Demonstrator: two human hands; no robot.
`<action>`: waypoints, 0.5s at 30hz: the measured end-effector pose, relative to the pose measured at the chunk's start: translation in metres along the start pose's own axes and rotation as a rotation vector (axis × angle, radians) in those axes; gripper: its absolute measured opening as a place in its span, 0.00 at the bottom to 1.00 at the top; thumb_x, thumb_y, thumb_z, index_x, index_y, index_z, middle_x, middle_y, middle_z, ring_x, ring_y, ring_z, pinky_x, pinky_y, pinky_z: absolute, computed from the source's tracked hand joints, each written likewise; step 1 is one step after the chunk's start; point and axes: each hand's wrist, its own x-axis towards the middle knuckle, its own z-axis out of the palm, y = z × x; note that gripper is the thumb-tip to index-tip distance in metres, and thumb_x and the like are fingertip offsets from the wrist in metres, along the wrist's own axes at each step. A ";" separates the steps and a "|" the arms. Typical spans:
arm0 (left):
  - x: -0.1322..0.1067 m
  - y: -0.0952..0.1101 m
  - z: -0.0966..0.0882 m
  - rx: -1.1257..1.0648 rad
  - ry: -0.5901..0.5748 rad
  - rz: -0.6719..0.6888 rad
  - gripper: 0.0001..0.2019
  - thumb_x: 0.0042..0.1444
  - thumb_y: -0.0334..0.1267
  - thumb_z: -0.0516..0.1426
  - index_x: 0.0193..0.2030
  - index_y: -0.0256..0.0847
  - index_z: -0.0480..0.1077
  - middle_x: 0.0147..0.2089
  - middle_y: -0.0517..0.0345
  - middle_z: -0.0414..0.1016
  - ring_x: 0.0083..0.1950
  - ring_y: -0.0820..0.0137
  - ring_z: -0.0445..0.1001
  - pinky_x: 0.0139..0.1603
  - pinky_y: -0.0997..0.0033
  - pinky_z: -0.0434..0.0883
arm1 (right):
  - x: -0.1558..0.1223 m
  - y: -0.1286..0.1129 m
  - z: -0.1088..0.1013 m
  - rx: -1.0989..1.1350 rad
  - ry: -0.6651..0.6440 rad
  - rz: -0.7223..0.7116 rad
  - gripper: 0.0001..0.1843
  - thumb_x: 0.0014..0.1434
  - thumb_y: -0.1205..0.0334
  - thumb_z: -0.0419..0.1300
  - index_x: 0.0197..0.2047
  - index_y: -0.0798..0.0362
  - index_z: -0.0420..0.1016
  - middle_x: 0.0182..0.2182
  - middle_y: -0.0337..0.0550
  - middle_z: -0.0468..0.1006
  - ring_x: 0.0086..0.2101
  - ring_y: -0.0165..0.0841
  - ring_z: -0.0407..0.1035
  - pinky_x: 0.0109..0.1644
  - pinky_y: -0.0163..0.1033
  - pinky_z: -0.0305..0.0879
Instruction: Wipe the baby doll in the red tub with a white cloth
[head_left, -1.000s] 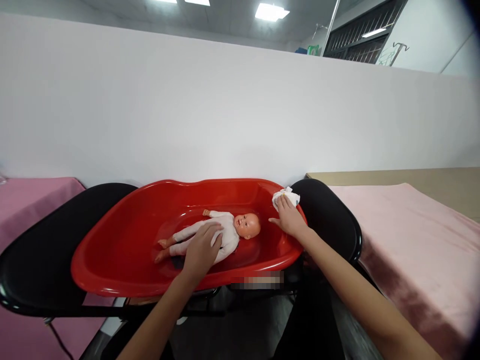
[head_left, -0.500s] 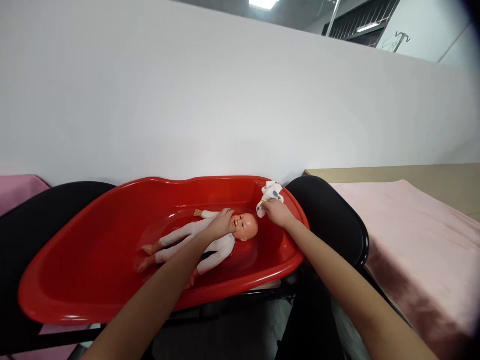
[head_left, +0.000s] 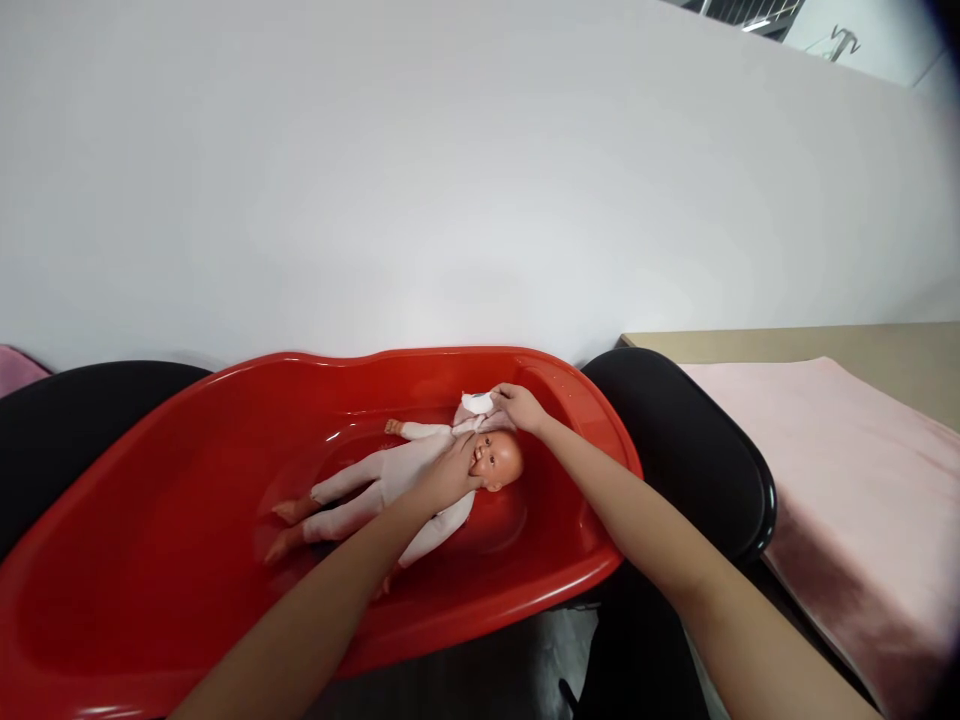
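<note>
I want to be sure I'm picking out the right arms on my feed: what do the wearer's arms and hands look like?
The left hand and right hand are ungloved. Both forearms are bare, with no sleeves, watch or bracelet in view. Fingernail details are too small to tell.

Doll (head_left: 409, 468): neck and part of chest hidden under left grip (head_left: 452, 472); near hand partly lost behind left forearm (head_left: 326, 588). White cloth (head_left: 478, 402): blurred, one corner covered by right grip (head_left: 521, 408), print unreadable; contact with doll's head, cannot tell. Red tub (head_left: 628, 465): left end cut by left and bottom edges. Pink sheet (head_left: 847, 480): runs off right edge. Metal hook (head_left: 844, 42): lower stem behind wall (head_left: 450, 200)
</note>
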 end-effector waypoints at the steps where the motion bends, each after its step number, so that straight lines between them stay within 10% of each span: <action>1: 0.001 -0.002 0.002 -0.007 -0.004 0.011 0.35 0.56 0.46 0.66 0.70 0.48 0.62 0.72 0.49 0.67 0.71 0.50 0.67 0.68 0.55 0.70 | -0.001 0.001 -0.002 0.044 0.002 -0.003 0.13 0.63 0.53 0.56 0.35 0.53 0.72 0.33 0.40 0.75 0.34 0.31 0.67 0.40 0.36 0.63; 9: 0.006 -0.012 -0.009 -0.045 -0.108 0.043 0.33 0.55 0.45 0.64 0.68 0.48 0.64 0.68 0.50 0.70 0.66 0.51 0.72 0.66 0.54 0.72 | -0.002 0.005 -0.017 0.185 -0.002 -0.046 0.18 0.61 0.46 0.59 0.36 0.54 0.71 0.33 0.39 0.72 0.33 0.30 0.64 0.38 0.36 0.60; 15: 0.003 -0.009 -0.004 0.021 -0.103 0.064 0.36 0.58 0.45 0.63 0.73 0.49 0.61 0.74 0.50 0.66 0.73 0.49 0.67 0.71 0.56 0.68 | -0.006 0.005 -0.019 0.170 -0.399 -0.035 0.20 0.61 0.43 0.63 0.39 0.54 0.75 0.32 0.38 0.73 0.30 0.29 0.62 0.35 0.35 0.59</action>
